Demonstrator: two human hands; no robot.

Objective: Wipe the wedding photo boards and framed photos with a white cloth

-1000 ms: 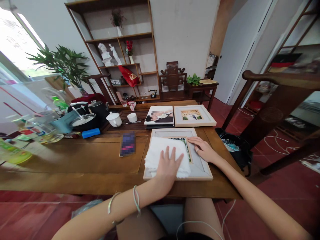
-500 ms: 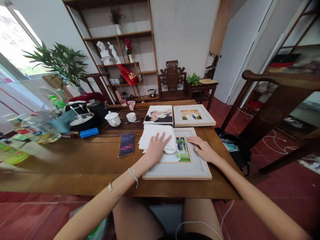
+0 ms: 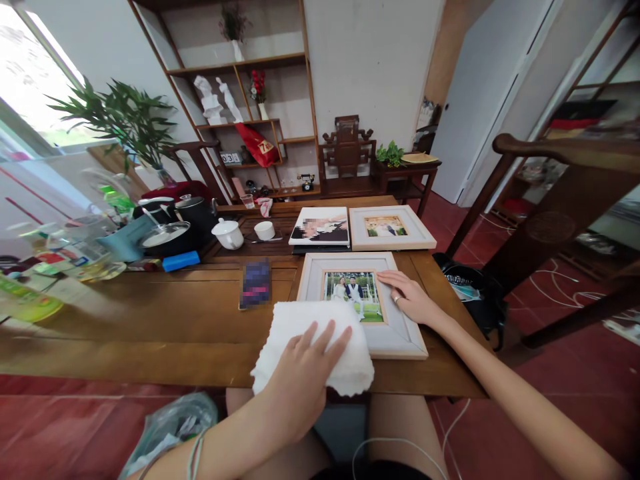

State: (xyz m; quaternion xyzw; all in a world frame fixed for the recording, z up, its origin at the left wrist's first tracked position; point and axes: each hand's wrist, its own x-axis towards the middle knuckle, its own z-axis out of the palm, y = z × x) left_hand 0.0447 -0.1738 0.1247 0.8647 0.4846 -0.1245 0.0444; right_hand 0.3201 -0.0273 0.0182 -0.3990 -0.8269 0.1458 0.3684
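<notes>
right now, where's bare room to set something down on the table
Bare wood shows on the table between blue block and near edge, left of the blurred dark item. Crowded: by the black pot, the cloth and nearest picture frame.

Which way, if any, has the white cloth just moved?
Yes: against the nearest picture frame, the white cloth has moved from the far left corner to the near left.

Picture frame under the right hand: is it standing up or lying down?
Lying down: the picture frame rests on the table, photo facing up.
</notes>
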